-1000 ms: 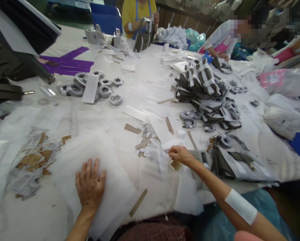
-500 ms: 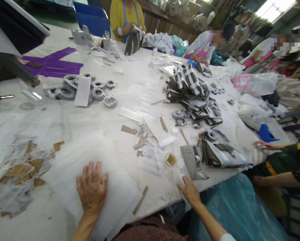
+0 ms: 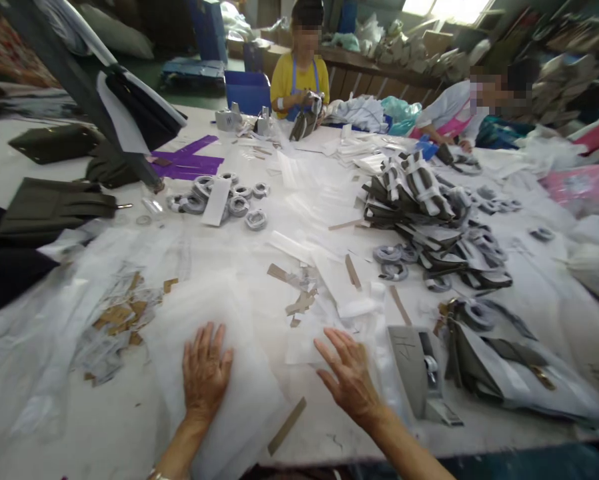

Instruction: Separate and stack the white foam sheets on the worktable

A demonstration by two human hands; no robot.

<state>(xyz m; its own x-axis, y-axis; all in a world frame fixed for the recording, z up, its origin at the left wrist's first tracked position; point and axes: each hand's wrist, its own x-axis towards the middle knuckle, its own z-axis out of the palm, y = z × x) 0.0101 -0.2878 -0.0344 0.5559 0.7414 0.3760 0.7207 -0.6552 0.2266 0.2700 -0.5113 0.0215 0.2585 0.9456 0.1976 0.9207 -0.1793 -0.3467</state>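
My left hand (image 3: pixel 207 370) lies flat on a stack of thin white translucent sheets (image 3: pixel 239 407), its fingers stretched out. Over the table to its right is my right hand (image 3: pixel 347 373), palm down, fingers apart and nothing in them. A thin white piece (image 3: pixel 299 347) lies just left of its fingertips; I cannot tell whether they touch. Beyond the fingers are brown-grey strips (image 3: pixel 302 303) and white scraps. A grey tape dispenser (image 3: pixel 407 367) stands right of my right hand. A dark olive handbag (image 3: pixel 499 360) with white wrapping lies beyond it.
Wrapped olive straps and parts (image 3: pixel 429 213) are heaped at the right. Grey rolled coils (image 3: pixel 239 207) lie further back. Small bags with brown tags (image 3: pixel 124 313) are at the left, below a slanted dark post (image 3: pixel 129 160). Co-workers (image 3: pixel 299 80) work across the table.
The view has swung left. My right hand has moved left, away from the tape dispenser, and its fingers have spread. My left hand stays flat on the sheets.
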